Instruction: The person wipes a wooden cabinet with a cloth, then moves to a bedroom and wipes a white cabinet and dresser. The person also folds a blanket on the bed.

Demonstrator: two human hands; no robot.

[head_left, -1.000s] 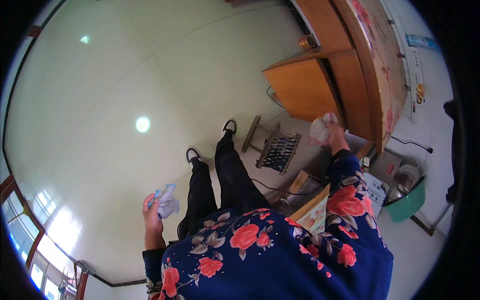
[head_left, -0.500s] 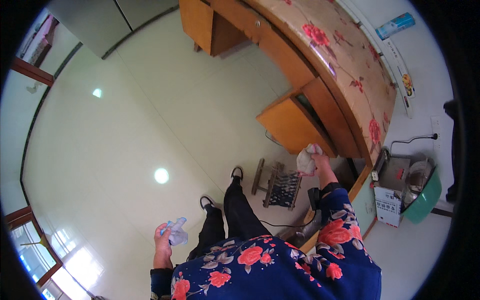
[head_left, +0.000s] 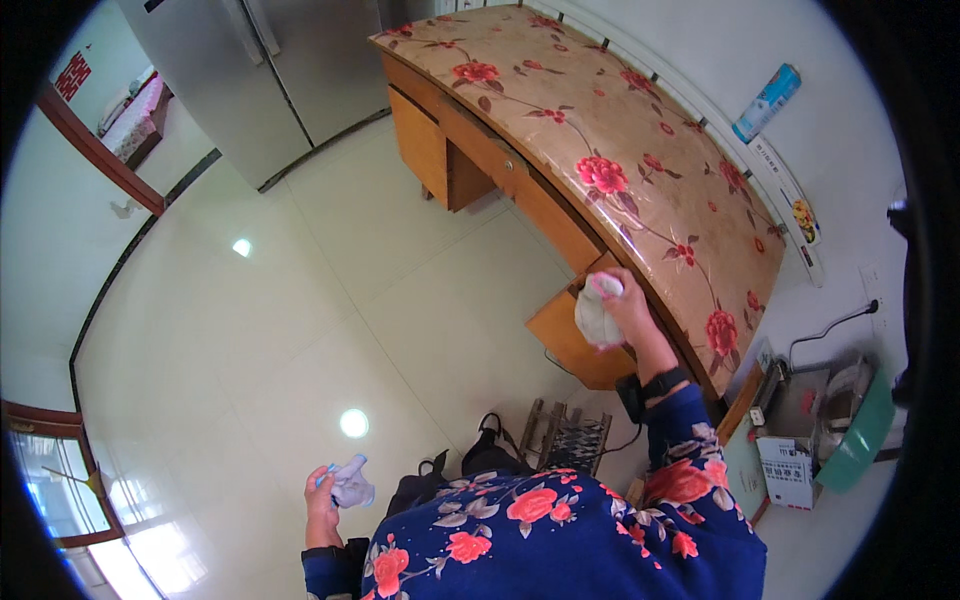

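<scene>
Above the floor at the lower left, my left hand (head_left: 320,497) is closed on a crumpled pale lavender cloth (head_left: 352,486) with a light blue edge. My right hand (head_left: 630,305) grips a bunched off-white cloth (head_left: 596,318) with a pink edge, held by the front of the wooden desk (head_left: 590,238). Just under that cloth, an orange-brown cabinet door (head_left: 570,335) of the desk stands swung out. The desk top bears a shiny brown cover (head_left: 530,105) printed with red flowers. A dark band circles my right wrist.
Beside my feet is a low woven stool (head_left: 572,438). A blue spray can (head_left: 767,103) stands on the ledge by the wall. At the right are a white box (head_left: 790,470) and a green basin (head_left: 858,440). A grey refrigerator (head_left: 225,80) stands at the far left.
The view has tilted up, showing more of the desk top and refrigerator. My right hand has moved up and forward along the desk front with the off-white cloth. My left hand keeps its cloth.
</scene>
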